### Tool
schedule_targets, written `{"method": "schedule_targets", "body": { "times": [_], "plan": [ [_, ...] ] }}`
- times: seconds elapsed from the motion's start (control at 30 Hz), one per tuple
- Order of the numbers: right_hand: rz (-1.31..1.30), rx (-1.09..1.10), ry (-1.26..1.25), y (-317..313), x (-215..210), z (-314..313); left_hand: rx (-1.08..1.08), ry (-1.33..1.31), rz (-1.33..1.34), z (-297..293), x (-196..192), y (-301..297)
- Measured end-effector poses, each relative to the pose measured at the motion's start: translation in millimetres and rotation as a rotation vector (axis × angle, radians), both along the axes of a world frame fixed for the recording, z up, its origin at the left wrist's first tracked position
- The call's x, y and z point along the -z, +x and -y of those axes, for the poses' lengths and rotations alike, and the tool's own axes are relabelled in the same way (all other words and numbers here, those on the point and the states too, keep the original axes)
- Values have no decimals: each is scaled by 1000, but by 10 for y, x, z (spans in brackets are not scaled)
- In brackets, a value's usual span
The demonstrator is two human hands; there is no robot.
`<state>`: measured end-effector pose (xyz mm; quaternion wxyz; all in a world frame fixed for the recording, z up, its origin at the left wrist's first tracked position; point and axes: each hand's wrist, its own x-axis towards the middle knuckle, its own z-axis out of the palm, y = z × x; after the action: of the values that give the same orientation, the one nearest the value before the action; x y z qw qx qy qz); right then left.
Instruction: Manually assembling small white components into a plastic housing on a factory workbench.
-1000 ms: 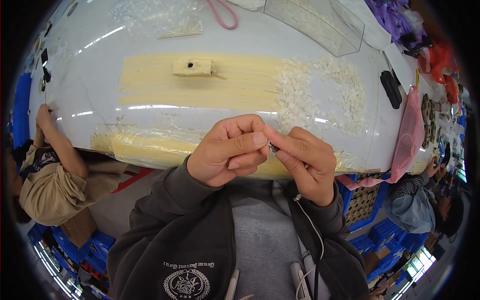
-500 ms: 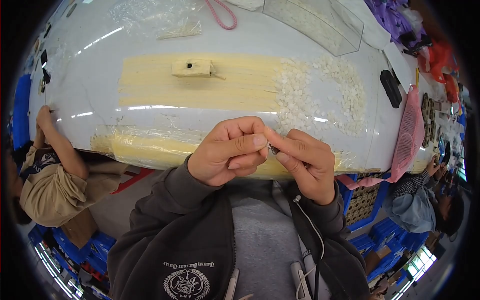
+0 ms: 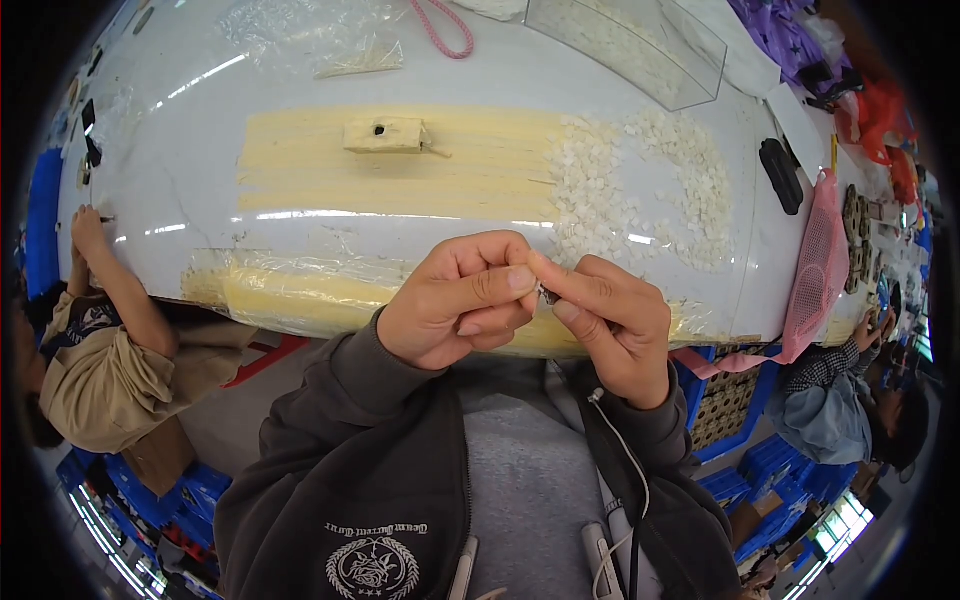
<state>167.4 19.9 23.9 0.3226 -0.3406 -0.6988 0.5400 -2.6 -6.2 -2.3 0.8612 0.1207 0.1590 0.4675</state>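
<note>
Close together over the table's near edge, my two hands meet at the fingertips. My left hand [image 3: 465, 298] pinches with thumb and forefinger; whatever lies between them is mostly covered. In my right hand [image 3: 618, 325], thumb and forefinger close on a small dark piece [image 3: 547, 296], too small to name. Beyond the hands, a tape-wrapped block [image 3: 385, 136] with a dark hole in its top rests on rows of pale yellow strips [image 3: 300, 165]. Many small white chips [image 3: 590, 190] lie scattered to the right of the strips.
A clear plastic bin [image 3: 640, 55] stands at the back right. Nearby are a black case [image 3: 780, 177], a pink mesh strap [image 3: 818, 265] and a pink cord loop [image 3: 450, 35]. Plastic bags [image 3: 310, 40] lie far left. Co-workers sit at both sides; one's forearm [image 3: 130, 290] reaches in at left.
Both hands stay nearly in place, with only a slight shift at the fingertips. The left co-worker's hand has moved a little.
</note>
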Motion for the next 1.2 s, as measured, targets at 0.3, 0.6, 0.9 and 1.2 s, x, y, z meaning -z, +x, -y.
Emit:
{"method": "schedule_targets", "body": {
  "times": [0.3, 0.6, 0.9, 1.2],
  "plan": [
    [103, 200, 74, -112, 8, 14, -38, -68, -11, -36, -16, 16],
    [383, 358, 221, -5, 17, -278, -90, -35, 22, -24, 80, -15],
    [778, 206, 502, -196, 39, -374, -131, -36, -131, -11, 61, -49],
    [997, 25, 585, -280, -23, -510, -94, 32, -12, -10, 156, -77]
  ]
}}
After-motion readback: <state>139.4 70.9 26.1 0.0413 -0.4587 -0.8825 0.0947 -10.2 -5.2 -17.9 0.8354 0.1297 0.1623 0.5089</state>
